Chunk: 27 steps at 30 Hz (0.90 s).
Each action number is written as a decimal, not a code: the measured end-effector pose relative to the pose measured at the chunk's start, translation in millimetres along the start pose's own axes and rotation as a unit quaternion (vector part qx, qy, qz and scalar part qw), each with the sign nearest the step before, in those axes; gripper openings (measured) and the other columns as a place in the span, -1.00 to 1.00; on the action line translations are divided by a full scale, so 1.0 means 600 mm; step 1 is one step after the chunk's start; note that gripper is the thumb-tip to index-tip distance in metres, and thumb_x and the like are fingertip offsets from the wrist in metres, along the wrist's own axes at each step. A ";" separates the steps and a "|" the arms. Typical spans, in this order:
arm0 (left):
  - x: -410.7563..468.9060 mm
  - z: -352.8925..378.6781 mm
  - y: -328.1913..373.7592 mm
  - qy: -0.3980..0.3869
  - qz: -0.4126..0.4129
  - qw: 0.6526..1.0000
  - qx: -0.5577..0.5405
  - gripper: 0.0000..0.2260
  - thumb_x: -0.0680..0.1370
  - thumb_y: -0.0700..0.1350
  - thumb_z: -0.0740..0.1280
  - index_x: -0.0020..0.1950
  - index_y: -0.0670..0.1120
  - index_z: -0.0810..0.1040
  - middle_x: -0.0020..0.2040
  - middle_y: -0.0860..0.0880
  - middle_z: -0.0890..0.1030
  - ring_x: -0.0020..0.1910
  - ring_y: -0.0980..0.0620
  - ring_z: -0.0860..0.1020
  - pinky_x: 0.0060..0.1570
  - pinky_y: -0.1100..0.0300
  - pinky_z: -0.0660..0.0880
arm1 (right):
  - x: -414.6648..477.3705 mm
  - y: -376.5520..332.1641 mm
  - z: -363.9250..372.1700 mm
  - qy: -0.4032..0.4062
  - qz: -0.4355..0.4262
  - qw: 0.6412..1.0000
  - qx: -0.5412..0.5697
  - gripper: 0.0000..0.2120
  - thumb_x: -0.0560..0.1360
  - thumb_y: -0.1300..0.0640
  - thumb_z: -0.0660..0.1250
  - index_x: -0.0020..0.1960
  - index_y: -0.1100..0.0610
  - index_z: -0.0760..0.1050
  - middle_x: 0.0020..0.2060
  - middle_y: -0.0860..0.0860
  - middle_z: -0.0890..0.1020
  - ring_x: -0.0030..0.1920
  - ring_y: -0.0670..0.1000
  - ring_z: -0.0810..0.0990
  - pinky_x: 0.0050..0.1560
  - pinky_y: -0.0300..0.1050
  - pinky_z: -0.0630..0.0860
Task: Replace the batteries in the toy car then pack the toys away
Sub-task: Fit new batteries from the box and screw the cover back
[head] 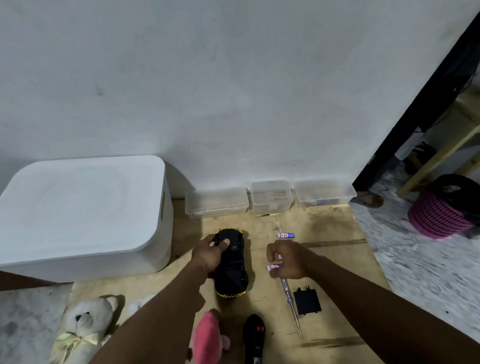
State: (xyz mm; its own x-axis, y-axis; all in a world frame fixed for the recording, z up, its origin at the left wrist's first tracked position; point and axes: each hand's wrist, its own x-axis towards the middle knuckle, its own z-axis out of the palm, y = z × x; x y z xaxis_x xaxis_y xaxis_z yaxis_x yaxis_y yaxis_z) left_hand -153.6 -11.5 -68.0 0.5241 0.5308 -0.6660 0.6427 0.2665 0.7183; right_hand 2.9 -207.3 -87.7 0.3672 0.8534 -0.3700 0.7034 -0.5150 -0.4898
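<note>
At frame centre the left hand (213,253) grips the upturned toy car (231,262) steady; the right hand (287,260) is closed around batteries (272,267), probably for loading.

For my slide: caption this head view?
Left hand steadies upturned black-and-yellow toy car; right hand grips small white batteries.

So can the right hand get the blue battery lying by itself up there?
Probably yes. The blue battery lies just beyond the right hand with bare board between. But its fingers already hold batteries, so gripping another may be awkward.
</note>
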 end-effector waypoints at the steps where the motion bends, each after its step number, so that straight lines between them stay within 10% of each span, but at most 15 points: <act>1: -0.001 -0.003 0.003 -0.001 -0.002 1.000 -0.004 -0.66 0.58 0.05 0.37 0.34 0.03 0.50 0.21 -0.12 0.61 0.08 -0.20 0.62 -0.11 -0.05 0.62 | 0.001 -0.011 0.002 -0.021 0.015 0.999 -0.027 -0.70 0.37 0.03 0.50 0.04 0.10 0.55 -0.04 0.00 0.59 -0.06 -0.02 0.55 -0.08 -0.10 0.50; 17: 0.011 -0.016 0.028 -0.005 0.017 0.999 -0.038 -0.63 0.62 0.01 0.32 0.42 -0.01 0.42 0.22 -0.18 0.58 0.10 -0.23 0.60 -0.07 -0.07 0.60 | 0.024 0.004 -0.115 0.103 0.189 0.964 0.158 -0.85 0.48 0.23 0.35 0.00 0.23 0.64 -0.15 0.12 0.65 -0.19 0.09 0.63 -0.15 -0.01 0.58; 21: 0.019 -0.017 0.033 -0.016 0.001 0.998 -0.058 -0.59 0.63 0.04 0.30 0.46 0.02 0.36 0.27 -0.18 0.56 0.08 -0.19 0.58 -0.27 0.10 0.52 | 0.030 0.005 -0.129 0.142 0.301 0.868 0.368 -0.91 0.46 0.31 0.25 -0.19 0.27 0.52 -0.30 0.16 0.47 -0.46 0.04 0.55 -0.37 -0.12 0.56; 27: 0.027 -0.017 0.044 -0.035 -0.010 0.993 -0.113 -0.64 0.63 0.03 0.29 0.41 0.03 0.37 0.16 -0.15 0.61 -0.06 -0.09 0.61 -0.25 0.11 0.53 | 0.054 0.028 -0.097 0.160 0.203 0.965 0.049 -0.59 0.39 -0.06 0.53 -0.45 0.10 0.41 -0.46 0.01 0.49 -0.42 -0.04 0.46 -0.25 -0.13 0.42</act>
State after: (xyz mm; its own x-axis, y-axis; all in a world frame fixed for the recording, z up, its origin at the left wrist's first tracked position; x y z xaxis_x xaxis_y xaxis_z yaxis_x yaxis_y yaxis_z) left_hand -134.2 12.3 -57.8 0.5549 0.4681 -0.6877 0.5156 0.4552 0.7259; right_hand 62.2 -183.3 -61.9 0.7810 0.5520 -0.2921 0.4065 -0.8044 -0.4333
